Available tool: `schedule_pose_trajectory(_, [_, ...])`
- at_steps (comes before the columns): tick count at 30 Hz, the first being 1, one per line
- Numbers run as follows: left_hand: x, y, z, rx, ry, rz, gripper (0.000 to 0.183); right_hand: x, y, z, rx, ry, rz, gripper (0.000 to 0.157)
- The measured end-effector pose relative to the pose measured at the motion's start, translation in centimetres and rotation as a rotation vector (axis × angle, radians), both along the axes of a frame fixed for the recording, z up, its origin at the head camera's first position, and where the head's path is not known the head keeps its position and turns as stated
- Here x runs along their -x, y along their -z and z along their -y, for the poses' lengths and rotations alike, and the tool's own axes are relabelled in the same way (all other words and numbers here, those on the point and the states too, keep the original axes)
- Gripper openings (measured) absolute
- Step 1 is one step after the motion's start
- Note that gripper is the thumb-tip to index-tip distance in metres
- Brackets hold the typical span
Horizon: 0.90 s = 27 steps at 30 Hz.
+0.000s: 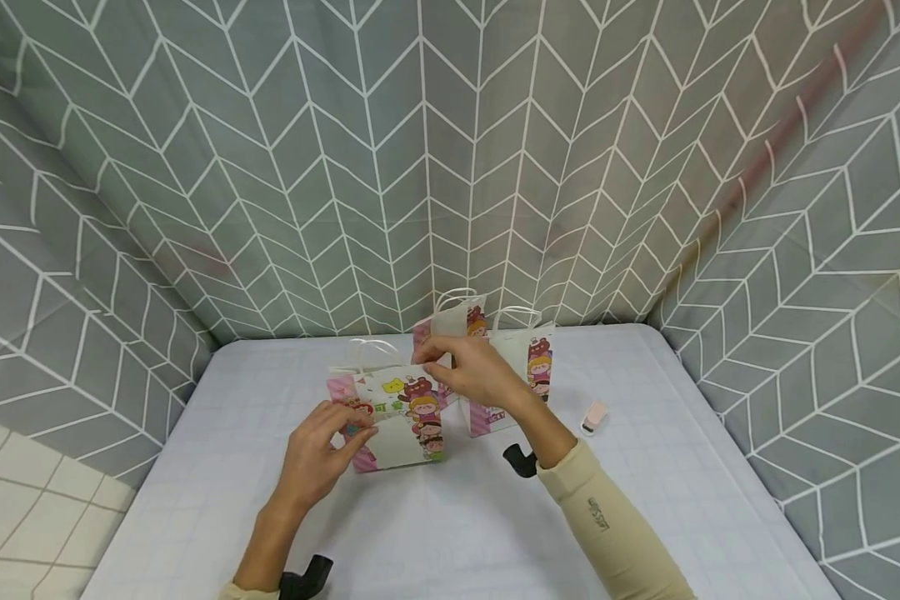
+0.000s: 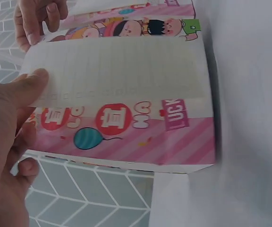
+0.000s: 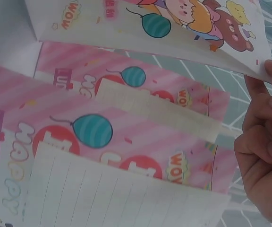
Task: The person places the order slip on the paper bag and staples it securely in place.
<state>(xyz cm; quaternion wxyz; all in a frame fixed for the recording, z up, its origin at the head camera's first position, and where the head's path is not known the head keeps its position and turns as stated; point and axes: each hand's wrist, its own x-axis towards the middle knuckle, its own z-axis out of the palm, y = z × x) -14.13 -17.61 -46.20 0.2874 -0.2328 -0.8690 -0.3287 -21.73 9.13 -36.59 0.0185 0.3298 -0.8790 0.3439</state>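
A white paper gift bag (image 1: pixel 433 400) with pink stripes and cartoon figures stands upright at the left of a small group. My left hand (image 1: pixel 322 450) pinches the upper left of a pale lined paper slip (image 1: pixel 399 443) on the bag's front; in the left wrist view its thumb (image 2: pixel 34 85) lies on the slip. My right hand (image 1: pixel 472 371) pinches the bag's top right corner between thumb and index finger, its other fingers curled. In the right wrist view, that corner sits at the fingertips, and two similar bags show beside it.
A second gift bag (image 1: pixel 542 367) and a third gift bag (image 1: pixel 422 332) stand behind and to the right, both with lined slips and white cord handles. A small pink-and-white object (image 1: pixel 594 417) lies on the white-covered table (image 1: pixel 435 542). A patterned curtain (image 1: pixel 450 167) hangs behind.
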Motion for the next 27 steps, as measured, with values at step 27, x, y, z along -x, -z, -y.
schedule_pose_trajectory(27, [2.6,-3.4,-3.5,-0.073,-0.015,-0.198,0.019,-1.1,0.3,-3.2,-0.01,0.017,-0.019,0.012])
